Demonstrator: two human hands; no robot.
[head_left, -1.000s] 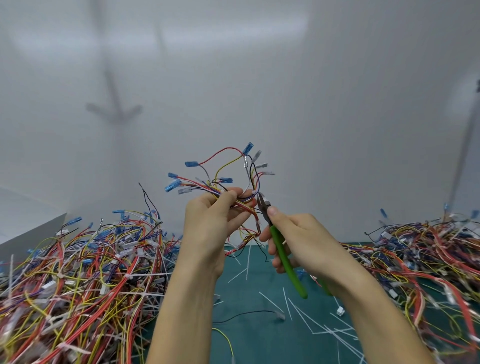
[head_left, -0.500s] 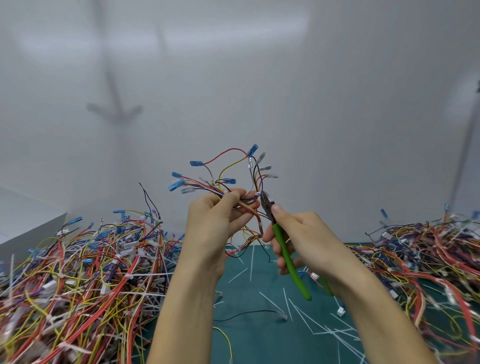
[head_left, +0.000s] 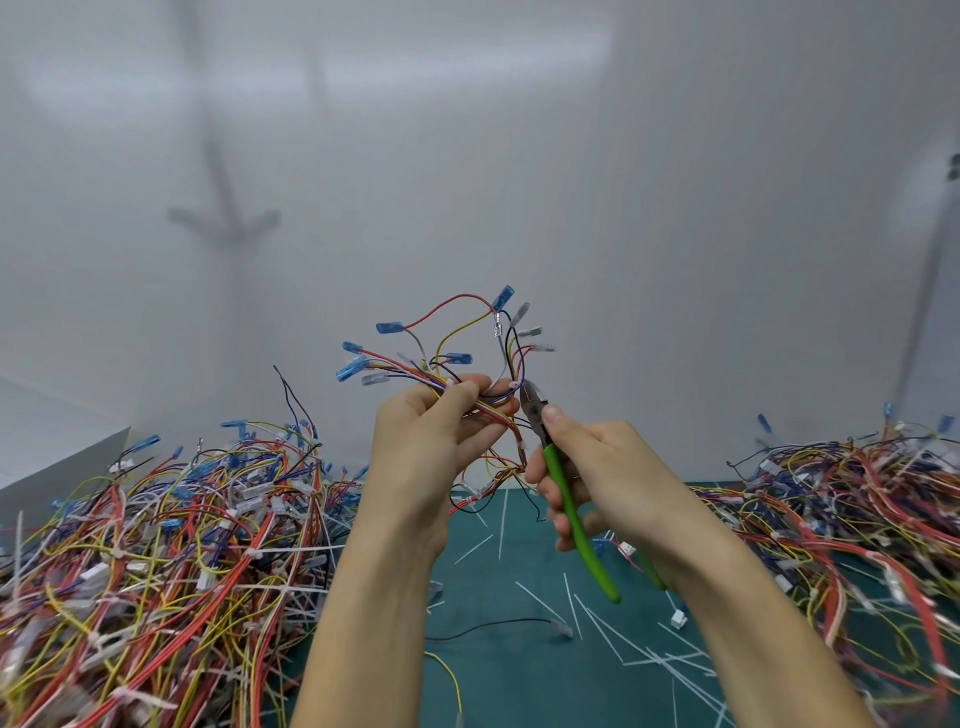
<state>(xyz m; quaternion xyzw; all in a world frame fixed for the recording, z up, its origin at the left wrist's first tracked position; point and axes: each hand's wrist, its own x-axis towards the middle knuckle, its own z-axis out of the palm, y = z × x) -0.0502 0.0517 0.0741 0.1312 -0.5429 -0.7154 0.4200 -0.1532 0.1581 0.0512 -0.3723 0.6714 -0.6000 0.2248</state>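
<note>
Green mat | left hand grips wire bundle | right hand grips cutters, tips upward, maybe touching

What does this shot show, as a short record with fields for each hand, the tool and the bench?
left hand: grips a wire harness, raised above the bench
right hand: grips green cutters, tip at the harness
cutter jaws: too small to tell if open
bench: green mat, strewn with cut white ties
wire piles: left heap, right heap
</note>
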